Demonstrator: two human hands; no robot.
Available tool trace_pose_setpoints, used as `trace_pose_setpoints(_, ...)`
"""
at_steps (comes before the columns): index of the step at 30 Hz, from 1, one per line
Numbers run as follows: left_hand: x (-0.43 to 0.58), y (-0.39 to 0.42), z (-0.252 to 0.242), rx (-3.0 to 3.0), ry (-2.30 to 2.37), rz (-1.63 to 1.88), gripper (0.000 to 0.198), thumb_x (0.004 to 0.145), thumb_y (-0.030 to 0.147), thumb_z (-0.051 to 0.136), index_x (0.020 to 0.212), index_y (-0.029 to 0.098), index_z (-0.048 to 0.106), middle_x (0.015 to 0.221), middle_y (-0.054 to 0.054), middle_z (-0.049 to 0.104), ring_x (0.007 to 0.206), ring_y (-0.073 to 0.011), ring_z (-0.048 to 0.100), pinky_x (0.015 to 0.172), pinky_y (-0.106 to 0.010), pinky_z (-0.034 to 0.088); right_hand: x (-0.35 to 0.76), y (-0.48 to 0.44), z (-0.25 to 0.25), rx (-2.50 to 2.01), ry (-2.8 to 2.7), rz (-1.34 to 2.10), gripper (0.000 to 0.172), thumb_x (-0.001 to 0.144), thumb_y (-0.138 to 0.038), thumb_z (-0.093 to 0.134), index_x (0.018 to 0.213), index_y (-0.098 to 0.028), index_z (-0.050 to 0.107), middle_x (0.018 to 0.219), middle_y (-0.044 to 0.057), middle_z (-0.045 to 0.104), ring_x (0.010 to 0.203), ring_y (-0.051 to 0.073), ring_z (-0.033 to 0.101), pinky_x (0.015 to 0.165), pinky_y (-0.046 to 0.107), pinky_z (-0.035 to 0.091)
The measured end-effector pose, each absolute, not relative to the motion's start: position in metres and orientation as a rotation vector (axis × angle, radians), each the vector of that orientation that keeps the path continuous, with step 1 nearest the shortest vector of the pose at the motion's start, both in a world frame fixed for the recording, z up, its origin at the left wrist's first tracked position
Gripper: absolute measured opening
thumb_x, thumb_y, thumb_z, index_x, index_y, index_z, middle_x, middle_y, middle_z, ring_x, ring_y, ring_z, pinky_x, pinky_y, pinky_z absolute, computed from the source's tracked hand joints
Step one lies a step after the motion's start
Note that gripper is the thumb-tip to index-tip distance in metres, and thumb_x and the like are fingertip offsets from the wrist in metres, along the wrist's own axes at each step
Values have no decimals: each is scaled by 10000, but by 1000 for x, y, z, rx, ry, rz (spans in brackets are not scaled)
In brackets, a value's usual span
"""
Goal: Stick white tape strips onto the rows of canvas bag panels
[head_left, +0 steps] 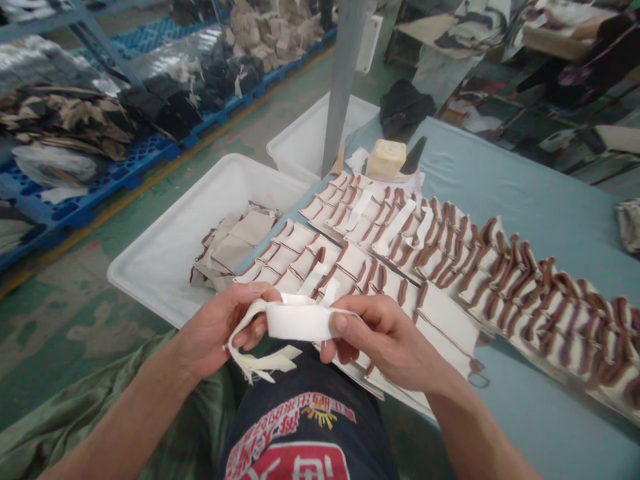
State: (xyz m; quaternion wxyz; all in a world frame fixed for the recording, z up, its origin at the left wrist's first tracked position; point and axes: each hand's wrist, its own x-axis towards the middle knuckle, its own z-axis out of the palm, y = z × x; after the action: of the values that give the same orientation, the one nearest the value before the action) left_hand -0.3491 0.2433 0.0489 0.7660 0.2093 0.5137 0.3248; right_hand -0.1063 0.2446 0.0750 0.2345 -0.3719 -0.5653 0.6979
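Both my hands hold a white fabric strip (293, 321) just in front of my chest. My left hand (220, 330) pinches its left end, where loose cream tails hang down. My right hand (385, 340) grips its right end with the thumb on top. Just beyond my hands, overlapping rows of cream fabric pieces with brown edges (450, 260) lie on the light blue table (540, 200).
A white plastic tray (165, 253) left of the table holds more folded pieces. A second white tray (305, 140) stands behind it, by a grey post (345, 80). A cream block (385, 159) and a dark-handled tool (414, 155) lie at the table's far end. Blue pallets with fabric bundles (75, 127) line the floor.
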Motion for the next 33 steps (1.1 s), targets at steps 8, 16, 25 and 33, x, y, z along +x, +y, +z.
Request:
trace_pose_setpoints(8,-349,224,48,1097,1592,905,316,807,519,707,838,206,687,518,67,552,387,-69,363,381,-194,245,-111,242,73,-1164,-1273,1998,523,917,-655,655,745,-161,660,671,42,731,504,79,543,497,183,435)
trace_pose_setpoints(16,-328,204,70,2192,1414,1070,58,897,246,689,916,191,692,736,36,758,602,-119,704,604,-226,490,-121,236,73,-1318,-1277,1887,465,882,-620,696,759,-179,618,648,25,708,496,83,525,484,192,429)
trace_pose_setpoints(25,-318,208,67,2357,1396,1068,68,898,177,651,833,190,664,676,8,738,557,-191,706,558,-314,508,-128,231,73,-1286,-1309,1850,464,922,-592,662,711,-181,622,569,-11,629,496,89,530,492,199,428)
trace_pose_setpoints(33,-320,210,68,2467,1459,984,157,875,121,609,754,174,694,624,-17,732,516,-230,688,512,-361,476,-130,228,73,-1287,-1269,1861,468,909,-608,680,752,-167,686,649,23,694,567,106,609,548,208,484)
